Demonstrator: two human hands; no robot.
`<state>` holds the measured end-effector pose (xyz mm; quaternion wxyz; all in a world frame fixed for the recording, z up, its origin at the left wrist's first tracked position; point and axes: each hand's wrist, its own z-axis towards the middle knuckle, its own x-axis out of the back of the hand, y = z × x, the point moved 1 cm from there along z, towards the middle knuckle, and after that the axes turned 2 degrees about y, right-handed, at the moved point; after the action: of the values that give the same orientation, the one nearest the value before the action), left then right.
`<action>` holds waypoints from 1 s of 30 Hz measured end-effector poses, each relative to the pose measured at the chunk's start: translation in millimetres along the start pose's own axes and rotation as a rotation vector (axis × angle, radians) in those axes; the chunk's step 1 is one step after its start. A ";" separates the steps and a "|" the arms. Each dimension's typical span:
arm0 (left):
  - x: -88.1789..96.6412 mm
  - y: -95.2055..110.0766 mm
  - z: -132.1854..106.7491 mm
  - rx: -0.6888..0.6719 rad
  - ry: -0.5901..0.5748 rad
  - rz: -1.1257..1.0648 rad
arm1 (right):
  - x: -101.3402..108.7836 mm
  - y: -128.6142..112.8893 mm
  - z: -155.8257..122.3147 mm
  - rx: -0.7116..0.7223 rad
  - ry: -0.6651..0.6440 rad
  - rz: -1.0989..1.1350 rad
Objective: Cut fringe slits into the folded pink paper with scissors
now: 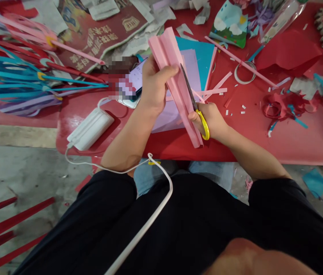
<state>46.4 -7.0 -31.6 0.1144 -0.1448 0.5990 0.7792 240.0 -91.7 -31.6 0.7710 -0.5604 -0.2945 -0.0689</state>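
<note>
My left hand [157,82] grips a folded sheet of pink paper [175,86], its thumb pressed on the front and the other fingers hidden behind. The paper stands tilted, with long creases running down its length. My right hand [211,118] is closed on the yellow handles of a pair of scissors [194,101]. The dark blades point up and lie along the right edge of the pink paper. A narrow pink strip curls beside the blades. Below the hands lie lilac sheets [163,118] and a blue sheet [207,59].
On the red table [264,141] lie a tape roll [245,72], a pink paper stick [241,61], red scraps [273,107] and a phone [134,80]. A white power bank [90,129] trails a cable [161,206] across my front. Paper-strip bundles [15,82] are at left.
</note>
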 end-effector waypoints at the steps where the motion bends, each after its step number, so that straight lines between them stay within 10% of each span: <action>1: 0.5 1.6 0.6 -0.005 0.005 -0.015 | -0.2 -0.1 -0.3 -0.002 -0.007 0.004; 11: 4.5 -10.1 5.7 -0.035 -0.018 -0.130 | 2.7 3.7 -0.3 0.173 -0.073 0.112; 30: -0.5 -21.0 -3.2 -0.007 -0.053 0.021 | 0.7 0.0 -1.2 -0.024 0.018 0.015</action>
<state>54.5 -4.7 -51.0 0.1218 -0.1183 0.5946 0.7859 241.0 -92.7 -31.5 0.7673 -0.5711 -0.2827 -0.0717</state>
